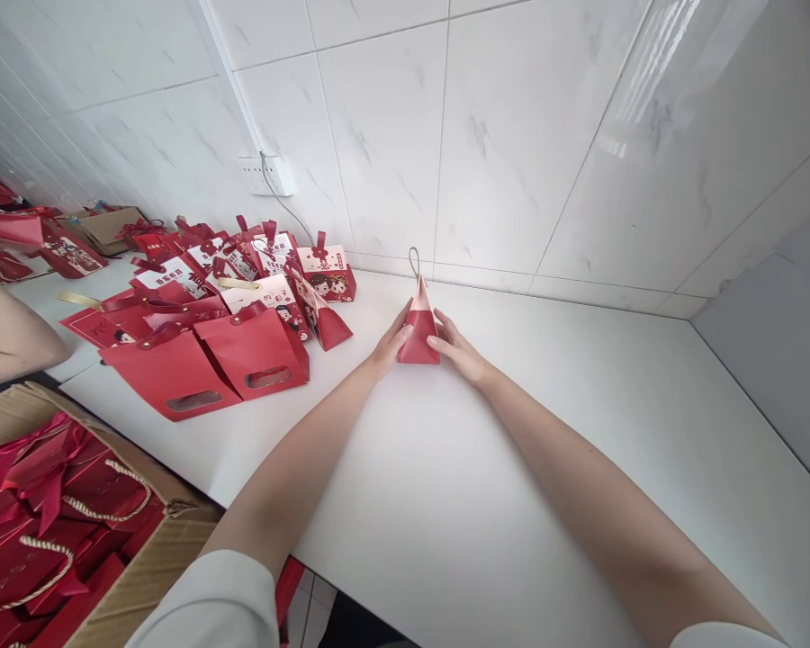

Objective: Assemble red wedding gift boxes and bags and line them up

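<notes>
A small red and pink pyramid-shaped gift box (419, 326) with a cord loop at its tip stands upright on the white table (513, 468), near the tiled wall. My left hand (390, 343) presses against its left side and my right hand (457, 353) against its right side. The fingers of both hands lie on the box's faces and hold it between them.
A pile of red gift bags and boxes (229, 306) lies to the left on the table. An open cardboard carton (74, 522) of red bags stands at the lower left. Another person's arm (6, 337) rests at the far left. A wall socket (266, 175) with a cable is behind.
</notes>
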The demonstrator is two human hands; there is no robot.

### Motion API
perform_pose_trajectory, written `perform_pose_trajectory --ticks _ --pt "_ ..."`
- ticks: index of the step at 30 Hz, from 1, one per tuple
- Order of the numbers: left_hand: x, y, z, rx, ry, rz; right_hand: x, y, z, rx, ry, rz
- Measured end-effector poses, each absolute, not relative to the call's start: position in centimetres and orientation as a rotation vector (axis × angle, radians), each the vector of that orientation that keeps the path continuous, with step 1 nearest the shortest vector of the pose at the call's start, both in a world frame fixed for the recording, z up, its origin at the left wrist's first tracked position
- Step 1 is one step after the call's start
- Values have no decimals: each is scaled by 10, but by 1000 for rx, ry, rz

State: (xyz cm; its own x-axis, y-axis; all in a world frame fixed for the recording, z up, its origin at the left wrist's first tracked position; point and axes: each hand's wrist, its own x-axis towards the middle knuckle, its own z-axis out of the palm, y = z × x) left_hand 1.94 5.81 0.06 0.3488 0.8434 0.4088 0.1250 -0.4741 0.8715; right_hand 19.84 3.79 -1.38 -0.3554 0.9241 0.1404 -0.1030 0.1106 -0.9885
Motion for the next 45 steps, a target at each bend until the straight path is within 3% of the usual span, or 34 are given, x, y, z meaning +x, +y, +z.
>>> perform_pose_trajectory --ticks 10,17,20,33,45 --pt "17 62 1 1735 783 1063 204 37 -14 -855 -1489 1314" --pt "20 67 -10 1638 1085 1322 205 35 -16 -1249 -1730 558" --pt "18 66 -9 1646 1126 1341 207 34 -15 -1248 -1918 421" --pt "0 78 -17 2142 999 1155 217 39 -22 -1181 -1868 719" --pt "3 72 -12 2135 1012 1026 224 49 -26 -1209 -1699 926"
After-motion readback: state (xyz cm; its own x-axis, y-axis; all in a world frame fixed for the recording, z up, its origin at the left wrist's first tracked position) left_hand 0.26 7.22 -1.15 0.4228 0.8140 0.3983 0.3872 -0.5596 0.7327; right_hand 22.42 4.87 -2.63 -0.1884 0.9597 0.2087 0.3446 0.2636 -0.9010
